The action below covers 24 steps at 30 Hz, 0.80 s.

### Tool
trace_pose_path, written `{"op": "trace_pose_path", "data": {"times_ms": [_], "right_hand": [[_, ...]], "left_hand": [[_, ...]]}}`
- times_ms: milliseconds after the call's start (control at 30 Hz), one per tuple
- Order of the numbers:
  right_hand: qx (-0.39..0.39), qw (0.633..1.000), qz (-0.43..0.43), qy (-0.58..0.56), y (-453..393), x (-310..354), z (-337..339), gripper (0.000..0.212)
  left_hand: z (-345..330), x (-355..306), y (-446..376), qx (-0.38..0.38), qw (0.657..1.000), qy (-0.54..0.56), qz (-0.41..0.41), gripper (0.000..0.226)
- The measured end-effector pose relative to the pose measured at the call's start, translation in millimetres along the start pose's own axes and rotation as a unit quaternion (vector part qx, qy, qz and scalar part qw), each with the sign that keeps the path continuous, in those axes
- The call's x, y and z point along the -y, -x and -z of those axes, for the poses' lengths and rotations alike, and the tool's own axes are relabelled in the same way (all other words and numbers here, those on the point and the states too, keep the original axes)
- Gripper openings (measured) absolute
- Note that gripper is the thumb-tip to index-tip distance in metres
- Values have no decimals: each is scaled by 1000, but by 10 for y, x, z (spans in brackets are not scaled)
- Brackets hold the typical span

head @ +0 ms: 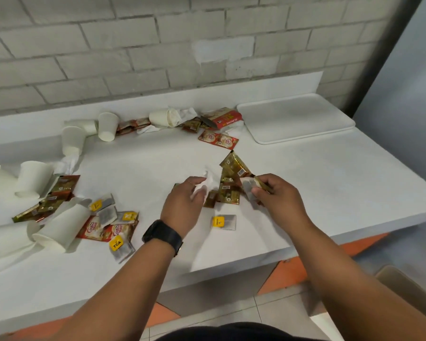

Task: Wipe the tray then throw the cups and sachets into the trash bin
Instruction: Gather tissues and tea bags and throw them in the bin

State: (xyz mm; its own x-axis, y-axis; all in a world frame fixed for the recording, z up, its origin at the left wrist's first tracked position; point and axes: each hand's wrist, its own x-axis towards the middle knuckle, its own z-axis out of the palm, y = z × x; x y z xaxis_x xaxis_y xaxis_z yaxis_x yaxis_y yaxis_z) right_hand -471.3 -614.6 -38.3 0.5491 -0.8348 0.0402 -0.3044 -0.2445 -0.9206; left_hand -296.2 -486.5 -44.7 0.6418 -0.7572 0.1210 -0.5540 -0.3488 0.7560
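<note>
The left hand [182, 205] pinches a crumpled tissue [210, 182] and the right hand [278, 193] grips a tea bag with a gold sachet [258, 184], both well in front of the bare tray [295, 119]. With both hands full, scooping the gold sachets [231, 178] between them risks dropping some. The cups [67, 139] lie far left of the tray and could roll off.

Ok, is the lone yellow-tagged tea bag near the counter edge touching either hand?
Apart. The head view shows bare white counter between the yellow-tagged tea bag, left hand and right hand.
</note>
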Motion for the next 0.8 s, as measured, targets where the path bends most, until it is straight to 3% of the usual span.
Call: {"op": "trace_pose_path", "data": {"times_ms": [233, 433, 633, 800], "right_hand": [[-31, 999, -17, -27, 333, -282, 853, 23], [-105, 992, -45, -53, 812, -781, 1700, 20], [-195, 964, -172, -47, 1373, -1584, 2421, 13], [-201, 928, -300, 91, 1724, -2426, 2901, 6]], "left_hand": [[-752, -794, 227, 93, 992, 79, -1, 13], [-1571, -1418, 595, 174, 979, 83, -69, 4], [-2577, -1814, 932, 292, 953, 46, -66, 6], [-3289, -1877, 1125, 369, 928, -29, -45, 25]]}}
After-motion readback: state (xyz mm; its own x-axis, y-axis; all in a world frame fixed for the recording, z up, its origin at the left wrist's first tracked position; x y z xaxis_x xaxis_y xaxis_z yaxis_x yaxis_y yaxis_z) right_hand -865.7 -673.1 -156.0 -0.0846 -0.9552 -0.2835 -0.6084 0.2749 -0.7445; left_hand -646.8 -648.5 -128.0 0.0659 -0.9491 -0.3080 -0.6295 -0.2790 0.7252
